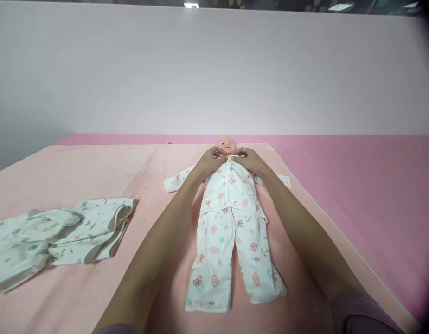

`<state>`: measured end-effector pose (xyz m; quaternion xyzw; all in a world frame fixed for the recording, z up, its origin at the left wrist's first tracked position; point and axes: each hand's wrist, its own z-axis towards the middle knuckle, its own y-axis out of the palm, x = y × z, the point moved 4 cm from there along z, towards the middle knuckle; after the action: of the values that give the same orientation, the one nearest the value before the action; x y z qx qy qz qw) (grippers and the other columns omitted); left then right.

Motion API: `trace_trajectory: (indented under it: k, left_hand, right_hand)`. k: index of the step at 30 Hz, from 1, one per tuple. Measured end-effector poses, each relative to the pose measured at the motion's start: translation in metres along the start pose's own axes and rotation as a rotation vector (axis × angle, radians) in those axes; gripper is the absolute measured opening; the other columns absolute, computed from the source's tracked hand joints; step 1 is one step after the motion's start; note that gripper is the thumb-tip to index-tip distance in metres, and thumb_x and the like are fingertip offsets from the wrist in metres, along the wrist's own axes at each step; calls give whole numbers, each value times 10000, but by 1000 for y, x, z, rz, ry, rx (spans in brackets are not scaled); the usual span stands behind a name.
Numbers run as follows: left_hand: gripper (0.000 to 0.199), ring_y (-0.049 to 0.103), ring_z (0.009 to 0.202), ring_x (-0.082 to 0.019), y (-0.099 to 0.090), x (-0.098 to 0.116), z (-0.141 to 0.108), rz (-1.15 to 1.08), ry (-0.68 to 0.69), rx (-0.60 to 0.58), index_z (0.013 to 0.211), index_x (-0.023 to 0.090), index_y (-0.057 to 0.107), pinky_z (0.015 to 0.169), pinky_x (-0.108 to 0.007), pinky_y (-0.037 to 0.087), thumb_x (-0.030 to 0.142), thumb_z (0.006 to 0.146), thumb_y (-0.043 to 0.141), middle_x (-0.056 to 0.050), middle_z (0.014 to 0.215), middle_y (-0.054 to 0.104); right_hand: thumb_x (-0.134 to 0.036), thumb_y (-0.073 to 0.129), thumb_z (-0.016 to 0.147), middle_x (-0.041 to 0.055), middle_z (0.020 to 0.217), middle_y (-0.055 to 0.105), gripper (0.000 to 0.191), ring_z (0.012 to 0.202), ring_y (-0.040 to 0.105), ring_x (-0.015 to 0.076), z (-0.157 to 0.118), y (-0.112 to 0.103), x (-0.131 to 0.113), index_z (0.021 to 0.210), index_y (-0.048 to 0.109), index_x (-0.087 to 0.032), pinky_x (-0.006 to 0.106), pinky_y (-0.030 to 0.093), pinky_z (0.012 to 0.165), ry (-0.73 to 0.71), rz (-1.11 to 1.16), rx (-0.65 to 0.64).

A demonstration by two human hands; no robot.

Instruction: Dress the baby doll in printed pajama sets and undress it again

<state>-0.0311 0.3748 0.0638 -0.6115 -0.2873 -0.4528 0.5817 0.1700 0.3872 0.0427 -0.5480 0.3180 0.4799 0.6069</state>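
A baby doll lies on its back, dressed in a white baby shirt and matching baby pants printed with small pink animals. At the neckline, the fingers of my left hand pinch one side of the shirt's collar. My right hand pinches the other side, close to the left one. The shirt's front edges meet down the middle, and its sleeves stretch out to both sides. My fingers hide the fastening at the neck and part of the doll's chin.
Under the doll spreads a peach-coloured blanket on a pink mat. Folded white baby clothes with a green print lie at the left. Behind the mat rises a plain pale wall.
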Motion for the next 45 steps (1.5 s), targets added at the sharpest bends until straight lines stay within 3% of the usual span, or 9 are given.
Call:
trace_trajectory:
  k: [13, 18, 20, 23, 28, 31, 34, 39, 45]
  left_hand:
    - [261, 692, 968, -198, 4, -9, 3, -40, -41, 40, 1106, 221, 755, 808, -292, 531, 385, 904, 780, -71, 1166, 747]
    - [330, 677, 1047, -198, 4, -20, -10, -60, 27, 199, 1136, 206, 696, 942, -328, 528, 442, 915, 762, -91, 1226, 725]
    - [336, 667, 1032, -188, -9, -28, -27, -2, 102, 280, 1195, 209, 663, 951, -333, 530, 452, 965, 690, -109, 1299, 685]
    - [291, 646, 1079, -225, -46, -50, -60, 203, 131, 405, 1227, 213, 652, 983, -373, 527, 403, 1032, 550, -140, 1364, 628]
    - [295, 518, 1314, -380, -103, -102, -105, 551, -107, 535, 1162, 195, 657, 1141, -532, 400, 385, 1030, 473, -198, 1339, 644]
    - [368, 506, 1302, -415, -110, -120, -111, 567, -181, 504, 1114, 190, 642, 1149, -558, 369, 492, 1031, 447, -221, 1353, 640]
    - [351, 502, 1301, -432, -111, -126, -107, 556, -234, 504, 1024, 201, 625, 1142, -558, 363, 500, 1018, 442, -228, 1349, 646]
    - [195, 552, 1241, -414, -115, -131, -103, 527, -226, 482, 991, 233, 599, 1094, -541, 383, 369, 985, 459, -170, 1214, 717]
    - [241, 563, 1248, -421, -117, -133, -108, 624, -203, 459, 1111, 218, 573, 1111, -571, 341, 395, 1002, 452, -180, 1185, 714]
  right_hand:
    - [-527, 912, 721, 89, 1163, 780, 453, 1090, 679, 261, 3, -2, 15, 1025, 785, -216, 406, 536, 1004, 60, 31, 99]
    - [-511, 797, 837, 100, 1289, 702, 559, 933, 660, 193, -27, 1, 8, 1280, 638, -208, 355, 558, 888, 4, -47, 316]
    - [-483, 713, 904, 113, 1306, 665, 600, 850, 632, 181, -52, -9, 8, 1406, 540, -203, 359, 557, 835, -90, -132, 381]
    - [-456, 632, 952, 129, 1288, 652, 526, 957, 624, 231, -93, -43, 23, 1408, 551, -205, 402, 537, 898, -189, -332, 409]
    - [-420, 533, 952, 166, 1134, 690, 304, 1126, 575, 343, -133, -114, 76, 1116, 645, -189, 551, 423, 1074, -53, -653, 511]
    - [-411, 501, 932, 181, 1099, 681, 236, 1131, 555, 369, -133, -129, 100, 954, 611, -204, 582, 408, 1063, 26, -763, 491]
    - [-467, 535, 921, 172, 1079, 669, 251, 1107, 552, 368, -128, -132, 111, 942, 570, -220, 538, 451, 979, 89, -764, 503]
    - [-498, 550, 964, 90, 952, 682, 278, 920, 621, 287, -128, -137, 116, 1059, 486, -244, 427, 480, 840, 160, -524, 536]
    - [-527, 520, 1003, 62, 913, 686, 305, 842, 653, 266, -137, -142, 110, 1117, 434, -257, 392, 463, 775, 171, -420, 624]
